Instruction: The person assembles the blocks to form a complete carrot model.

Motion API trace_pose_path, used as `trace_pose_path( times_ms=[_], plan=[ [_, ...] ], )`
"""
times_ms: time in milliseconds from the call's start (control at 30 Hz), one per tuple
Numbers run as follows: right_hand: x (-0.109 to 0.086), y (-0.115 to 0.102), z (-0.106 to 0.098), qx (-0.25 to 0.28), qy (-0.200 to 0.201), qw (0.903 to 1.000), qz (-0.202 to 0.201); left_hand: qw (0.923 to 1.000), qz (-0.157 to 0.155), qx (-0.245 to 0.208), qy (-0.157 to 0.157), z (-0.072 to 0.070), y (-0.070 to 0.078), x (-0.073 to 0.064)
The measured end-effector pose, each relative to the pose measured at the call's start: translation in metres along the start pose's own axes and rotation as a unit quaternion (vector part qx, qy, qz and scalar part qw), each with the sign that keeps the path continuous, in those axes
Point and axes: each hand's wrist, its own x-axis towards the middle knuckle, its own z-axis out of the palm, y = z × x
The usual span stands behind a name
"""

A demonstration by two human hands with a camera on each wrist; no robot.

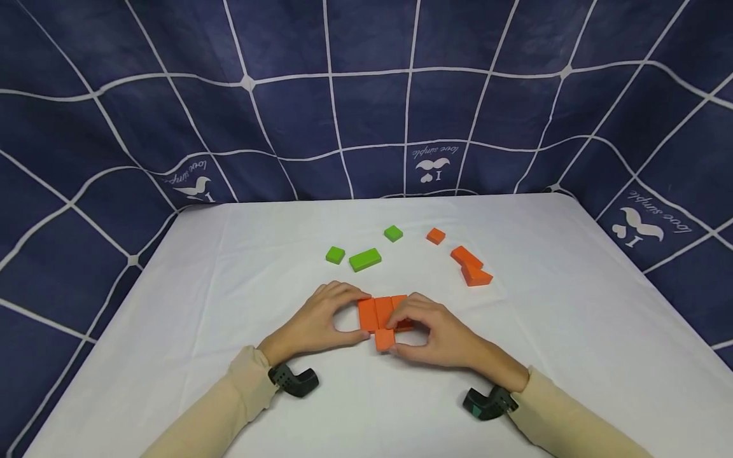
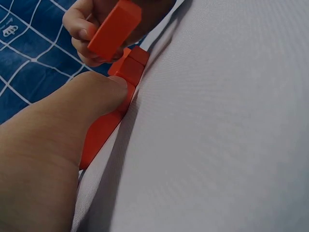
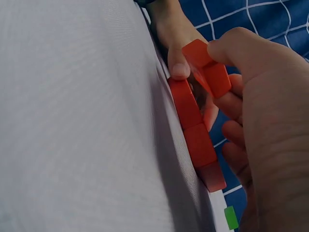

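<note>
Several orange blocks stand side by side in a row [image 1: 368, 316] on the white tablecloth between the hands. My left hand [image 1: 319, 321] holds the row's left end, its thumb at the near edge and a fingertip at the far corner. My right hand [image 1: 443, 335] pinches another orange block [image 1: 385, 340] between thumb and fingers. In both wrist views this held block [image 3: 218, 79] is raised above the row and tilted. The right fingers partly hide the right end of the row in the head view.
Behind the hands lie two small green blocks [image 1: 335, 255] and a longer green block [image 1: 365, 259]. Farther right are a small orange block [image 1: 436, 236], an oblong orange block [image 1: 466, 256] and a wedge-like orange block [image 1: 476, 275]. A dark blue checked curtain [image 1: 366, 108] borders the table.
</note>
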Motion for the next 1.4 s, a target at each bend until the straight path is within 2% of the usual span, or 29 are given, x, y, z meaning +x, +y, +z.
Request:
trace_pose_path(
  times_ms=[200,467,567,800,1067,1267,1400],
  plan=[
    [-0.003,0.001,0.003,-0.036,-0.006,0.9987,-0.036,1.0,0.003,0.001,-0.003,0.0,0.0,-0.003],
    [-0.001,0.004,-0.001,-0.086,-0.003,0.9927,-0.084,1.0,0.007,0.001,0.0,-0.002,0.001,0.002],
    [0.0,0.004,-0.003,-0.097,0.0,0.9912,-0.091,0.9999,0.01,0.001,0.0,-0.003,0.002,0.005],
    [0.001,0.006,-0.006,-0.115,-0.001,0.9889,-0.094,0.9999,0.015,-0.001,0.0,-0.004,0.002,0.011],
    [0.003,0.008,-0.003,-0.123,-0.004,0.9867,-0.105,0.9999,0.011,0.005,0.005,-0.005,0.0,0.008],
    [0.003,0.007,-0.001,-0.119,-0.009,0.9885,-0.093,1.0,0.003,-0.003,0.001,-0.004,0.0,0.005],
    [0.002,0.007,0.0,-0.095,-0.011,0.9925,-0.076,1.0,-0.001,-0.005,-0.001,-0.001,0.0,0.003]
  ],
)
